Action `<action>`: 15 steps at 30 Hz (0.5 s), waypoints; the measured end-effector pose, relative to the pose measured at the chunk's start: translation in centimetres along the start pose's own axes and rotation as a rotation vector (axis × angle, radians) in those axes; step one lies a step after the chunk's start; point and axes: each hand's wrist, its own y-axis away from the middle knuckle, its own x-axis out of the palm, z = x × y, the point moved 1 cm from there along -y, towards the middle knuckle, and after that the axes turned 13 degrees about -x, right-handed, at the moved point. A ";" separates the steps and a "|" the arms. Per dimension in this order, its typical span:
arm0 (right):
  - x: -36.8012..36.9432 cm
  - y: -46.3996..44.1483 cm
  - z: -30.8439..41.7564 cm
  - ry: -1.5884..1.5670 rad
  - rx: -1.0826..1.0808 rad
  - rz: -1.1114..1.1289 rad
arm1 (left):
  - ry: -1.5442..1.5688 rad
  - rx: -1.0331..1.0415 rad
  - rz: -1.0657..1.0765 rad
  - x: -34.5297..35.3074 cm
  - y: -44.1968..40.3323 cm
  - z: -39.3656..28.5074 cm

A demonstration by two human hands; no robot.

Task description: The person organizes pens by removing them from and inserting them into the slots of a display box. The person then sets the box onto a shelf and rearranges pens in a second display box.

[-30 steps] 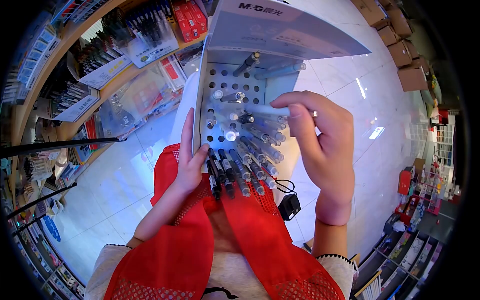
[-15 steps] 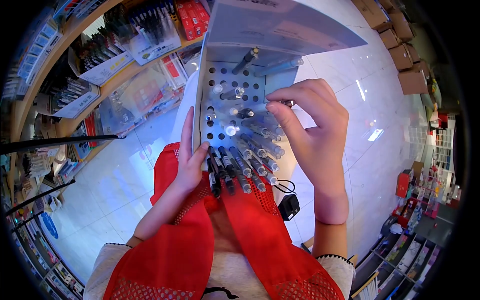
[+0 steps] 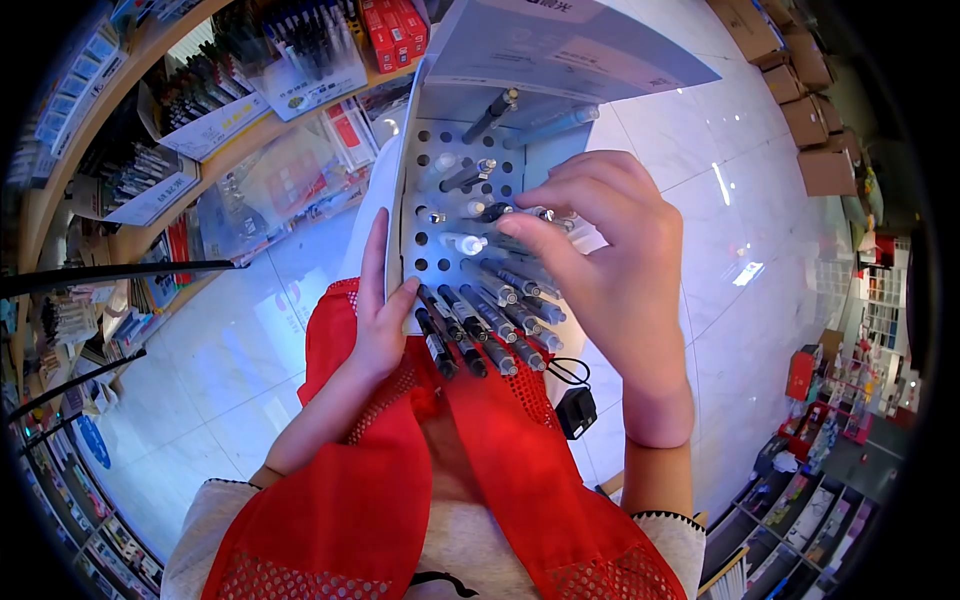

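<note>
A white pen display box (image 3: pixel 433 105) with rows of round holes and a raised printed back panel (image 3: pixel 570 50) stands over my lap. My left hand (image 3: pixel 382 318) grips its left side, thumb at the front corner. My right hand (image 3: pixel 610 240) is over the right side of the box, thumb and index finger apart around pen tops, with no pen clearly held between them. Black pens (image 3: pixel 436 340) lean out at the front, beside several grey and clear ones (image 3: pixel 510 322). A dark pen (image 3: pixel 490 115) and a light blue pen (image 3: pixel 560 126) tilt near the back.
Shelves with boxes of pens (image 3: pixel 205 120) and red boxes (image 3: pixel 395 35) run along the left. Cardboard boxes (image 3: pixel 810 120) stand at the upper right, racks (image 3: pixel 780 520) at the lower right. A black adapter (image 3: pixel 576 412) hangs by the box. Pale floor tiles (image 3: pixel 740 230) surround me.
My right hand has moved left and lower into the pens; the pen it held a second ago no longer shows between its fingers. The box has tilted slightly, and the pens lean differently.
</note>
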 end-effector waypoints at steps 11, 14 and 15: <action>-0.6 0.4 -0.3 -0.069 0.038 0.094 | -0.004 0.078 0.037 0.5 0.2 -1.7; 0.0 0.7 -0.1 -0.030 0.069 0.064 | -0.127 0.143 0.022 0.1 0.0 -1.3; 0.2 0.7 0.0 -0.013 0.082 0.054 | -0.131 0.145 -0.008 0.0 -0.2 -0.8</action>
